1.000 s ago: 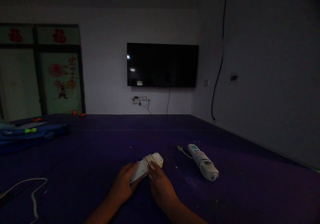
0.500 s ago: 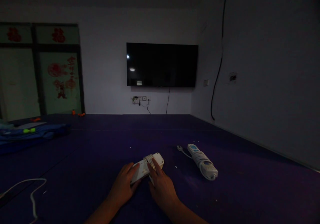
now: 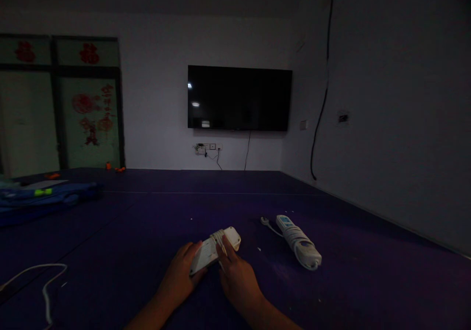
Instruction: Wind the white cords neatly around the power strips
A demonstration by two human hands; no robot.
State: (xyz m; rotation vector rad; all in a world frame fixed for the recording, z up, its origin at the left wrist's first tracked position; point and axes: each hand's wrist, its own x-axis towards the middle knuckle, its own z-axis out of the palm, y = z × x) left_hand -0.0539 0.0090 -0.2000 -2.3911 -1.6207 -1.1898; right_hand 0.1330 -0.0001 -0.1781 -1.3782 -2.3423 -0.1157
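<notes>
A white power strip (image 3: 205,258) lies tilted between my hands, with turns of its white cord (image 3: 218,237) wound round it near the far end. My left hand (image 3: 180,271) is closed on the near left end, thumb and fingers on either side. Pressed against the cord windings is my right hand (image 3: 237,273), its fingers closed on the cord at the strip's right side. To the right lies a second white power strip (image 3: 300,243), its cord wrapped round the middle. That strip's plug (image 3: 264,220) rests on the purple surface, and neither hand touches it.
The purple surface (image 3: 165,212) stretches to the walls. A loose white cable (image 3: 46,291) curves at the lower left. Folded blue cloth (image 3: 73,194) lies at the far left, with small orange objects (image 3: 120,169) behind. A black television (image 3: 239,98) hangs on the back wall.
Both hands stay on the power strip, which has shifted very slightly. My right fingers have moved a little along the cord windings. The whole view has tipped slightly.
</notes>
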